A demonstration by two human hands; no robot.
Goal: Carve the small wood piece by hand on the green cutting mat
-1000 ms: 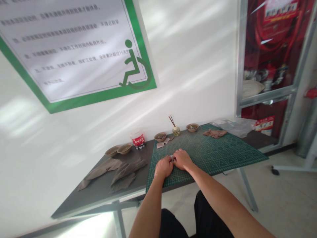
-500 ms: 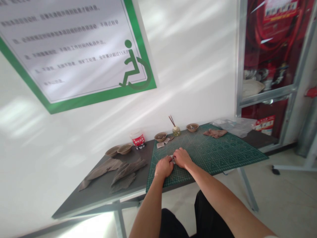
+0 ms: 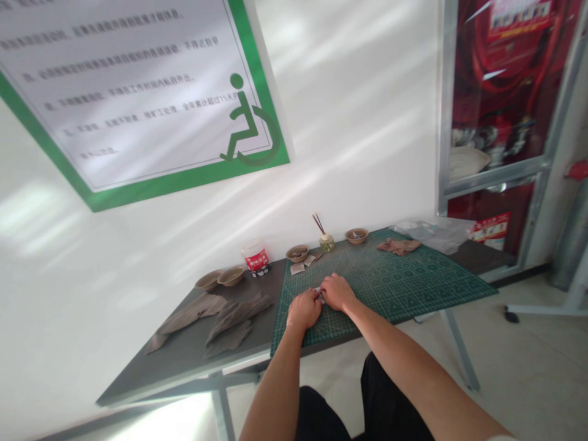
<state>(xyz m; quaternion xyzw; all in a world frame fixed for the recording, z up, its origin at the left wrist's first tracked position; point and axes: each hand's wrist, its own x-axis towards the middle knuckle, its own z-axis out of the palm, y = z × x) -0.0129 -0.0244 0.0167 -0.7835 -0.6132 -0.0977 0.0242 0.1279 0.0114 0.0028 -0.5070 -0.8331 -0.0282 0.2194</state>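
Observation:
My left hand (image 3: 305, 309) and my right hand (image 3: 337, 293) rest close together on the green cutting mat (image 3: 386, 285). Between their fingertips is a small pale piece (image 3: 320, 294), mostly covered; I cannot make out its kind. Both hands have their fingers curled and closed on it. Beyond the hands, at the mat's far left, lie small pale square pieces (image 3: 297, 268). Behind those stands a bowl (image 3: 297, 253) with small things in it.
Grey-brown cloths (image 3: 234, 318) and two bowls (image 3: 232, 276) lie on the table's left, beside a red-labelled tub (image 3: 256, 259). A reed bottle (image 3: 327, 242), another bowl (image 3: 357, 236), a brown cloth (image 3: 399, 246) and a clear plastic bag (image 3: 434, 233) line the back.

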